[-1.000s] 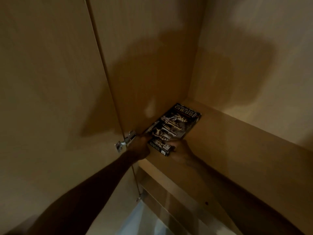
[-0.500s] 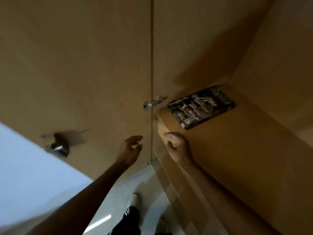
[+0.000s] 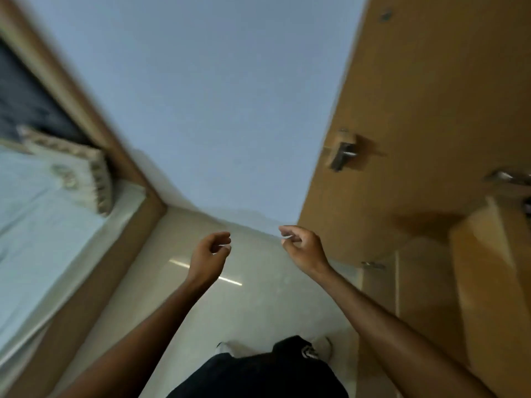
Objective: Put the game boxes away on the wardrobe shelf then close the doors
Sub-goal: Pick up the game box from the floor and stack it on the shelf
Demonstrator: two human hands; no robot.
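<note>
My left hand [image 3: 211, 255] and my right hand [image 3: 301, 247] hang in mid-air over the pale floor, fingers loosely curled and holding nothing. The open wooden wardrobe door [image 3: 402, 124] stands to the right of my right hand, with a metal handle [image 3: 342, 155] on it. A shelf edge [image 3: 488, 242] of the wardrobe shows at the far right. No game box is in view; the chess box on the shelf is out of frame.
A bed [image 3: 37, 214] with pale sheets and a patterned pillow [image 3: 77, 173] lies at the left inside a wooden frame [image 3: 120, 179]. A grey-blue wall [image 3: 215, 96] fills the middle. My legs and shoes [image 3: 319, 349] stand on the glossy floor [image 3: 230, 305].
Both hands let go of the chess box on the shelf and drew back and down. My view swung left, away from the wardrobe interior toward the wall and bed.
</note>
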